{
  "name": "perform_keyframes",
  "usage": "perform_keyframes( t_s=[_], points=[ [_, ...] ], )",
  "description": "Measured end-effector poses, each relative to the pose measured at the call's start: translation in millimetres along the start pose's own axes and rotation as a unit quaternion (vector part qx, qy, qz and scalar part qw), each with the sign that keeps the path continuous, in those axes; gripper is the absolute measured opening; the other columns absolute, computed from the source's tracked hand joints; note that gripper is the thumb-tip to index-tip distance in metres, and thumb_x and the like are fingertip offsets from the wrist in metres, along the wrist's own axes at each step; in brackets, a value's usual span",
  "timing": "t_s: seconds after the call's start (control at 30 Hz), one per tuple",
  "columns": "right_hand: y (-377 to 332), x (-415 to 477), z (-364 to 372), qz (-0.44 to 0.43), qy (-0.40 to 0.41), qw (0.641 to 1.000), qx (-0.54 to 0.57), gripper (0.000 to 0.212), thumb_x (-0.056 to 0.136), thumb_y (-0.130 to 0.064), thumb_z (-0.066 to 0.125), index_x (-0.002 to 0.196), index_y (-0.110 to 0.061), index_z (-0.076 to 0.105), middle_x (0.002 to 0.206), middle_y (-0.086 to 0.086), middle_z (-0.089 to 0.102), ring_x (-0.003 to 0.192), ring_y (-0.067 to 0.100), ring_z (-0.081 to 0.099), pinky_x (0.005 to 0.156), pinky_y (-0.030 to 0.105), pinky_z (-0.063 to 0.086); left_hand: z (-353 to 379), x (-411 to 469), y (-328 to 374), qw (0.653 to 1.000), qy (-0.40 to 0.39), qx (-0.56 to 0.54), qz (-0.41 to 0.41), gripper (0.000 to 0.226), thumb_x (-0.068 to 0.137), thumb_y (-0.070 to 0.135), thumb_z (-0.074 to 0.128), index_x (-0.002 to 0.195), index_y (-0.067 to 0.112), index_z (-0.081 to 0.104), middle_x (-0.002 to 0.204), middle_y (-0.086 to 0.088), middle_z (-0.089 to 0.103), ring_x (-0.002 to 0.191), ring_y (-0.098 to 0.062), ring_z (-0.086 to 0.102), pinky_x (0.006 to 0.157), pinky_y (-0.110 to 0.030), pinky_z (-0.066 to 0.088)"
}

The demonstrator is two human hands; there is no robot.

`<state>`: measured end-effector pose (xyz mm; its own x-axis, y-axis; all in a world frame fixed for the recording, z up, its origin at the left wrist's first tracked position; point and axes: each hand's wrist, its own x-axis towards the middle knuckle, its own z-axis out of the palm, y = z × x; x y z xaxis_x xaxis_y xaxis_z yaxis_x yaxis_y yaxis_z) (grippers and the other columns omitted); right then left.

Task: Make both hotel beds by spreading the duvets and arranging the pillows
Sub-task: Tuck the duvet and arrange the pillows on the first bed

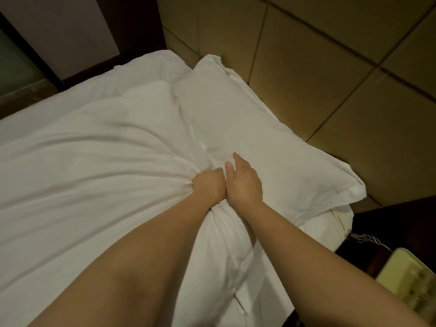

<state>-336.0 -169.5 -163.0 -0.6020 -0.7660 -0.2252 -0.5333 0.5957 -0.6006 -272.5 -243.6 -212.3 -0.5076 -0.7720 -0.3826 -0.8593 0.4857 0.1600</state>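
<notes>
The left grip (208, 184) is clenched round a bunch of the white duvet (94, 161), right at the duvet's top edge. Creases fan out from that fist toward the left across the bed. The right grip (245, 182) lies just beside it, touching it, on the near part of the pillow (247, 119). The finger and thumb that show are straight and press into the pillow rather than grasping it; its other fingers are hidden.

The main risk is in the fist. A pull from a single bunched point will likely drag the duvet askew and set those radiating creases deeper, so the cover ends up rumpled near the pillow and short on the far left side. A pull toward the right could also ride the duvet up over the pillow. The pressing hand may nudge the pillow too. Its near-right corner already reaches the edge of the bed, above the dark stand with the pale telephone (410, 284), so a shove that way could tip it off.

The pillow lies flat at the right of the bed, against the panelled headboard (330, 79). Its long axis runs from far left to near right, parallel to the headboard. The duvet covers the left and near part of the bed, and its top edge follows the pillow's long side.
</notes>
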Motion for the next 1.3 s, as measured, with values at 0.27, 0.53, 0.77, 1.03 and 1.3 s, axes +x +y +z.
perform_keyframes(
  t_s=[0.27,0.53,0.77,1.03,1.3],
  points=[
    [-29,-85,-4,0.077,0.047,0.988,-0.126,0.058,0.098,-0.028,0.034,0.152,-0.020,0.014,0.154,0.003,0.028,0.134,0.024,0.034,0.112,0.040,0.021,-72,-57,-38,0.968,-0.103,-0.118,0.196,0.025,0.102,0.024,0.033,0.114,0.013,0.052,0.089,-0.005,0.066,0.078,-0.018,0.057,0.065,-0.021,0.040],
    [-67,-97,38,0.055,0.008,0.987,-0.152,0.060,0.101,-0.043,0.022,0.153,-0.022,0.002,0.160,0.003,0.010,0.147,0.025,0.006,0.117,0.046,-0.004,-98,-68,-109,0.862,0.249,0.177,0.405,0.022,0.085,0.022,0.049,0.092,0.009,0.066,0.101,-0.011,0.065,0.098,-0.030,0.062,0.093,-0.040,0.034],
    [-11,-47,68,0.122,0.029,0.972,-0.196,0.047,0.101,-0.040,0.027,0.137,-0.012,0.038,0.125,0.012,0.055,0.113,0.030,0.051,0.097,0.041,0.032,-109,-45,-164,0.940,0.215,0.189,0.183,0.073,0.086,0.067,0.011,0.149,0.032,0.022,0.158,-0.007,0.017,0.145,-0.025,0.015,0.111,-0.055,0.004],
    [44,18,111,0.162,0.022,0.962,-0.219,0.034,0.102,-0.030,0.029,0.108,-0.006,0.052,0.104,0.012,0.064,0.096,0.031,0.058,0.085,0.039,0.037,-27,69,-139,0.967,0.091,0.138,0.192,0.070,0.090,0.066,0.012,0.150,0.034,-0.004,0.160,-0.003,-0.005,0.147,-0.018,-0.007,0.115,-0.049,-0.005],
    [60,47,139,0.192,-0.014,0.957,-0.218,0.034,0.101,-0.030,0.027,0.120,-0.012,0.050,0.121,0.010,0.060,0.114,0.028,0.052,0.093,0.039,0.031,14,109,-145,0.970,0.087,0.120,0.191,0.075,0.084,0.068,0.005,0.151,0.033,0.009,0.160,-0.004,0.006,0.147,-0.021,0.005,0.115,-0.049,0.002]
  ],
)
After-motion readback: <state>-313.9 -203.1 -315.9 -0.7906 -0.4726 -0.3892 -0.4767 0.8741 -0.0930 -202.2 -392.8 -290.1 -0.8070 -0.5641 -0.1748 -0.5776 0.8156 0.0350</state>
